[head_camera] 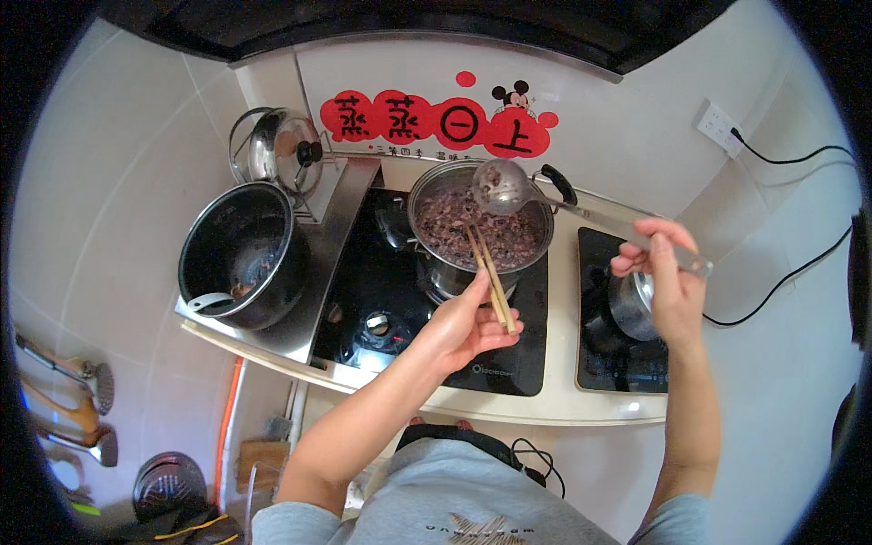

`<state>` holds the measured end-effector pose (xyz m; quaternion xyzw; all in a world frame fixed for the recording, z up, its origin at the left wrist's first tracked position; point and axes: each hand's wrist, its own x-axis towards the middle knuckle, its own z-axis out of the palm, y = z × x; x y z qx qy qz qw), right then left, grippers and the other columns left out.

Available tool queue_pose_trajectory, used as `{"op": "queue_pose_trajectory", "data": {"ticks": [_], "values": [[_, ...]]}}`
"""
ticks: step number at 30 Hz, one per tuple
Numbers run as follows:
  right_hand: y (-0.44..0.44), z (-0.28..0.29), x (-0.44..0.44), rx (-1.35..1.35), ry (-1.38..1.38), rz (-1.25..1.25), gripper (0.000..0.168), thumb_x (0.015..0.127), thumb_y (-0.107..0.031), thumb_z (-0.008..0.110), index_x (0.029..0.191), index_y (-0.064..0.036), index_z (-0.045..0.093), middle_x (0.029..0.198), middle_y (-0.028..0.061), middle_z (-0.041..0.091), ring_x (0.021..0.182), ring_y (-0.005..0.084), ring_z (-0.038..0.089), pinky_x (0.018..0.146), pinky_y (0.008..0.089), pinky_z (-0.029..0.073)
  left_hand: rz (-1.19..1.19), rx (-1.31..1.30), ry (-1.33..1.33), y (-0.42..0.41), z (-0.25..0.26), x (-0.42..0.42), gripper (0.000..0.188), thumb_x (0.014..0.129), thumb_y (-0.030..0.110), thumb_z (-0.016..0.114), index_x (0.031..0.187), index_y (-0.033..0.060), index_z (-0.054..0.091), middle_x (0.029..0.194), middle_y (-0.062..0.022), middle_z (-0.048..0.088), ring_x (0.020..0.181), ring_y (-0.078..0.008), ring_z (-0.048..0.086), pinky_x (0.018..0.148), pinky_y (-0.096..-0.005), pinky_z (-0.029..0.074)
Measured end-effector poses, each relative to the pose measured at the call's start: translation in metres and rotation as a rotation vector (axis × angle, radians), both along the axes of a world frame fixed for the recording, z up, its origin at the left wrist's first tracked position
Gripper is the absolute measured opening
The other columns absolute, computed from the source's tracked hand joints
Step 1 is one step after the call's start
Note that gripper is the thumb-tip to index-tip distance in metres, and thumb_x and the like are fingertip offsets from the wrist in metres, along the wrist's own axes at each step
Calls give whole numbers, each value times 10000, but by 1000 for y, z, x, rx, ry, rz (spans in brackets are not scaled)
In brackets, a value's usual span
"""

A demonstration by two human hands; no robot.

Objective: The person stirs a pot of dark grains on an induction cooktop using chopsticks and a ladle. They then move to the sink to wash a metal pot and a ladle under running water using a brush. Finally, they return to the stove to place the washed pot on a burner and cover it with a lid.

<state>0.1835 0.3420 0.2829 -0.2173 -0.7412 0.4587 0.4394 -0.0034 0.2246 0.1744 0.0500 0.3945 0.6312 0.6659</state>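
Note:
A metal pot [436, 262] with dark grain and bean mash [446, 221] stands on the black hob. My left hand [470, 323] holds a pair of wooden chopsticks [501, 300], their tips at the near part of the mash. With my right hand [664, 272] I grip the handle of a metal ladle [504, 189]; its bowl, with bits of food on it, is over the pot's back right part. To the left, a dark inner cooking pot [235, 204] sits tilted on the steel surface, with a light-handled utensil [211, 301] and some residue inside.
A glass lid [279, 146] leans behind the dark pot. On the right, a small metal pot [630, 306] rests on a black induction cooker [599, 368]. Black cables run along the right wall from a socket [719, 128]. Utensils hang at lower left, including a metal spatula [105, 446].

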Motion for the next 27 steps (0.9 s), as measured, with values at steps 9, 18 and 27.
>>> {"op": "queue_pose_trajectory", "data": {"ticks": [9, 18, 27], "values": [[1, -34, 8, 415, -203, 158, 190, 915, -7, 428, 1028, 30, 576, 844, 98, 604, 756, 156, 615, 704, 272, 496, -173, -137, 248, -8, 24, -34, 205, 959, 180, 435, 1073, 18, 486, 713, -58, 582, 532, -127, 563, 461, -249, 481], [30, -28, 16, 539, -258, 98, 233, 863, 4, 520, 1085, -25, 586, 891, 151, 607, 790, 238, 611, 697, 302, 489, -315, -334, 1067, -49, 74, -80, 247, 951, 206, 424, 1057, 0, 511, 736, -26, 501, 555, -86, 449, 453, -235, 374], [61, -30, -27, 1052, -754, 427, 472, 703, 56, 600, 1145, -99, 540, 1062, 137, 554, 931, 305, 579, 753, 356, 500, 115, -126, 2235, -32, 40, -102, 244, 839, 161, 567, 1052, 42, 572, 820, -218, 589, 765, -403, 600, 672, -476, 488]]}}
